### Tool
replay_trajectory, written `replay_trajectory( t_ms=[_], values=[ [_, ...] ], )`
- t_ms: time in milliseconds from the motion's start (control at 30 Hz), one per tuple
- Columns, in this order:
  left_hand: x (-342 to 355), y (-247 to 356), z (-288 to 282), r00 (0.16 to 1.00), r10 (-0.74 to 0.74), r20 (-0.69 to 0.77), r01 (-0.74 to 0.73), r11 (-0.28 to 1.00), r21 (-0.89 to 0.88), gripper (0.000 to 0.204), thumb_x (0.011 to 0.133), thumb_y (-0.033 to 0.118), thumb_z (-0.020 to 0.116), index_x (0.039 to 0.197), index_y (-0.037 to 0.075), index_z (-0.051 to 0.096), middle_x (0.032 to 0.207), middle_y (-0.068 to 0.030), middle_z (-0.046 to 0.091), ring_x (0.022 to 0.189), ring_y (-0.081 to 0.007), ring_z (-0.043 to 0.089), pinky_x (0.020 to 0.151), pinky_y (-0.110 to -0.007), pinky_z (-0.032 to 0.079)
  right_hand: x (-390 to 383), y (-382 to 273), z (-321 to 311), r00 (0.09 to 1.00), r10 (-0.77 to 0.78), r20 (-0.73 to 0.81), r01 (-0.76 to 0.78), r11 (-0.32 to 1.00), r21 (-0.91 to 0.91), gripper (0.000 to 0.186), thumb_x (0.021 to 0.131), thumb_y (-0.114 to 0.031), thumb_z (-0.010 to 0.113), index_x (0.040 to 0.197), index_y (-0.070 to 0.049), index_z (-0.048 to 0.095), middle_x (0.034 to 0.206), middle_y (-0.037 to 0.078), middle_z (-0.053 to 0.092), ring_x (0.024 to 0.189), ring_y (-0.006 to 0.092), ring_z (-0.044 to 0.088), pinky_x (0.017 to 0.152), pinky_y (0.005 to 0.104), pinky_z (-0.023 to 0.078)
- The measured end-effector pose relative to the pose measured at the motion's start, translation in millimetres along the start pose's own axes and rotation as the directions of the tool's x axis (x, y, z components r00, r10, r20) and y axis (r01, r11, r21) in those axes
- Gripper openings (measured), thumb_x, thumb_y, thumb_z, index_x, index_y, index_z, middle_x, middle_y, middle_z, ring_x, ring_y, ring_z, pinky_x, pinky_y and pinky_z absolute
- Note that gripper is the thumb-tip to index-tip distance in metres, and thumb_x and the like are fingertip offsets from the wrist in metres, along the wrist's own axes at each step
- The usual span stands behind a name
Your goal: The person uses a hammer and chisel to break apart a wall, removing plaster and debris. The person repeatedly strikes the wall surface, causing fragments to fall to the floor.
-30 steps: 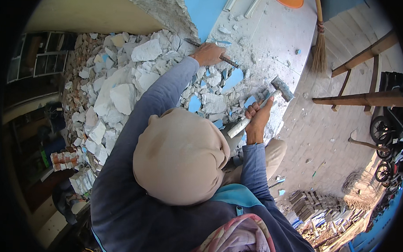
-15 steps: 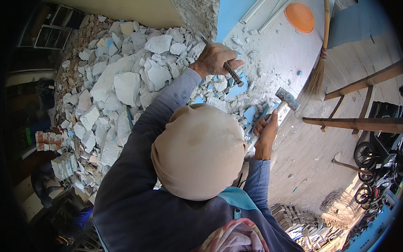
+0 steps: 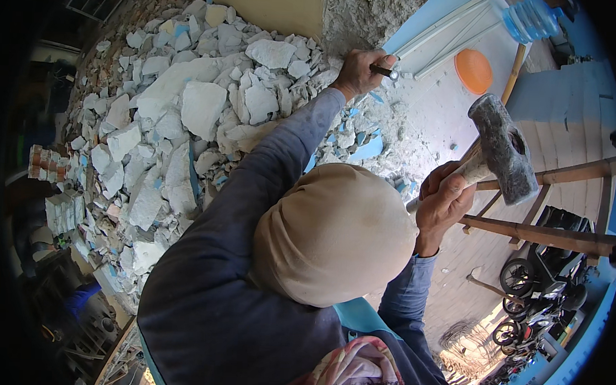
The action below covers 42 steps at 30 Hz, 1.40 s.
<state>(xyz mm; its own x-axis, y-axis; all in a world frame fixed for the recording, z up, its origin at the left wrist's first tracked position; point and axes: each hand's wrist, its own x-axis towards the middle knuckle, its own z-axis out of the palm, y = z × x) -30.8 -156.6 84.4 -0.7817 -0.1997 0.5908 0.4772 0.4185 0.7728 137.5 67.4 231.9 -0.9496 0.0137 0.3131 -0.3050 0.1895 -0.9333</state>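
My left hand (image 3: pixel 358 73) is closed around a dark metal chisel (image 3: pixel 383 71) beside the rough, broken concrete face of a wall end (image 3: pixel 368 21). The chisel's struck end points back toward me; its far tip is hidden behind the hand. At the right, my right hand (image 3: pixel 443 200) grips the pale handle of a sledgehammer (image 3: pixel 505 148). The hammer's heavy grey head is raised, apart from the chisel. A rounded tan cloth shape (image 3: pixel 337 234) lies between my forearms and hides what is below it.
Broken concrete rubble (image 3: pixel 206 107) with blue-painted pieces heaps up on the left. An orange basin (image 3: pixel 473 70), a broom handle (image 3: pixel 514 74) and a blue water bottle (image 3: pixel 531 20) are at the far right. Wooden beams (image 3: pixel 544 235) stand nearer, with motorcycles (image 3: pixel 529 275) beyond.
My left hand has moved up and right with the chisel, which now points more toward me. The right hand has lifted the sledgehammer up and closer. The view has shifted.
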Motion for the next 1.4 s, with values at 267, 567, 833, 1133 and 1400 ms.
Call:
replay_trajectory(
  t_ms=[267,567,833,1133,1400],
  values=[
    [3,1,0,0.999,0.043,0.031,-0.045,0.996,0.074,0.036,0.100,0.033,0.058,0.080,0.004,0.063,0.065,-0.0217,0.060,0.068,-0.0462,0.066,0.059,-0.048,0.050,41,-16,22,0.934,0.201,0.296,-0.035,0.875,-0.483,0.052,0.111,-0.054,0.050,0.091,-0.005,0.053,0.062,0.001,0.048,0.055,0.0100,0.042,0.049,0.0312,0.036],
    [-2,1,2,1.000,-0.024,0.013,0.023,0.999,0.047,0.041,0.103,0.037,0.065,0.079,0.003,0.064,0.067,-0.0219,0.061,0.067,-0.0434,0.066,0.058,-0.048,0.047,38,-5,36,0.923,0.193,0.332,0.033,0.822,-0.568,0.056,0.111,-0.055,0.048,0.085,-0.005,0.051,0.063,-0.001,0.050,0.055,0.0077,0.043,0.048,0.0273,0.035],
    [-8,4,3,0.998,-0.045,0.041,0.043,0.998,0.054,0.061,0.107,0.054,0.053,0.074,0.003,0.059,0.062,-0.0194,0.055,0.059,-0.0412,0.057,0.057,-0.047,0.044,14,-14,1,0.978,0.147,0.148,-0.145,0.989,-0.028,0.051,0.110,-0.054,0.052,0.090,-0.008,0.054,0.063,-0.002,0.051,0.053,0.0050,0.045,0.048,0.0259,0.035],
    [-35,-13,-7,0.989,-0.061,0.133,0.036,0.982,0.183,0.053,0.104,0.046,0.063,0.073,0.003,0.059,0.062,-0.0197,0.058,0.059,-0.0431,0.058,0.056,-0.049,0.045,7,44,18,0.859,0.444,0.256,-0.307,0.846,-0.437,0.056,0.109,-0.055,0.053,0.089,-0.003,0.058,0.062,0.004,0.050,0.056,0.0144,0.047,0.050,0.0357,0.039],
    [-98,45,-26,0.832,-0.017,0.554,0.001,1.000,0.028,0.040,0.097,0.028,0.075,0.070,0.004,0.059,0.060,-0.0175,0.058,0.053,-0.0373,0.058,0.054,-0.046,0.044,-44,42,1,0.836,0.538,0.109,-0.535,0.843,-0.062,0.052,0.110,-0.057,0.048,0.081,-0.014,0.044,0.059,-0.005,0.040,0.044,0.0048,0.033,0.037,0.0250,0.026]
  ],
)
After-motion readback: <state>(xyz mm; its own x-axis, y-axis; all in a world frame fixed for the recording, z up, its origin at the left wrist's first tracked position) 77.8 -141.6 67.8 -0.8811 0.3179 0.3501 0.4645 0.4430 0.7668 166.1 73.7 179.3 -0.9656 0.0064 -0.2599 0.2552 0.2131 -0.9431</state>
